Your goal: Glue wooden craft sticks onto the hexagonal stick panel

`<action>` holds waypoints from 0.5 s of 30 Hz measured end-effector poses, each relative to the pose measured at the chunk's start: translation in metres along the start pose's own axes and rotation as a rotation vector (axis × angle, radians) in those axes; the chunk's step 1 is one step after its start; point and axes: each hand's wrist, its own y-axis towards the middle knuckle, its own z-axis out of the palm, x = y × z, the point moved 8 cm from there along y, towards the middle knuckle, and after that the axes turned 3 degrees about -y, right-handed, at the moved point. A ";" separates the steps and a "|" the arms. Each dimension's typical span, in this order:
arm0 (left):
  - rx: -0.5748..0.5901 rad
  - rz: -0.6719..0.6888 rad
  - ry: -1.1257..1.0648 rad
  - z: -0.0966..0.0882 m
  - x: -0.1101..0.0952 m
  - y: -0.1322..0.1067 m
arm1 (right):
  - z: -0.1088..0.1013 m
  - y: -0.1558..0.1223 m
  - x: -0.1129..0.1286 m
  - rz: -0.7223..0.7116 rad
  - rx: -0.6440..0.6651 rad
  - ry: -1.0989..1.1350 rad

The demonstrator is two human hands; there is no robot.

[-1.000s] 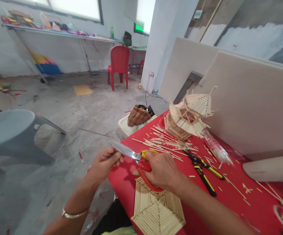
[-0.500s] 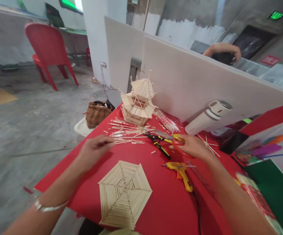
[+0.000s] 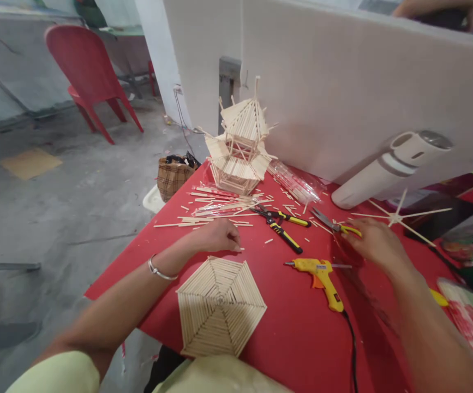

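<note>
My left hand (image 3: 217, 236) is closed just above the table, its fingers pinched. A short pale bit of wooden stick (image 3: 241, 249) shows at its fingertips. Below it lies a flat, many-sided panel (image 3: 222, 305) of wooden sticks glued in rings. On the right, my right hand (image 3: 377, 243) is closed around the yellow handles of scissors (image 3: 330, 222), whose blades point up and left, close to the tabletop; part of the handles is hidden. A yellow glue gun (image 3: 320, 275) rests between the hands, and black-and-yellow pliers (image 3: 279, 225) lie beyond it.
A tiered stick pavilion (image 3: 242, 144) stands at the back corner among loose sticks (image 3: 215, 202). A white bottle (image 3: 387, 172) leans near the partition (image 3: 301, 82). A star of sticks (image 3: 395, 218) is beyond my right hand. The glue gun's cord (image 3: 351, 338) runs toward me.
My left hand has moved right, from beside the loose sticks to above the panel. My right hand has carried the scissors right, away from the pliers. The view has tipped down.
</note>
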 end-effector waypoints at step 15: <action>0.024 0.015 -0.111 0.000 0.006 -0.013 | 0.043 -0.085 0.235 -0.276 0.149 0.523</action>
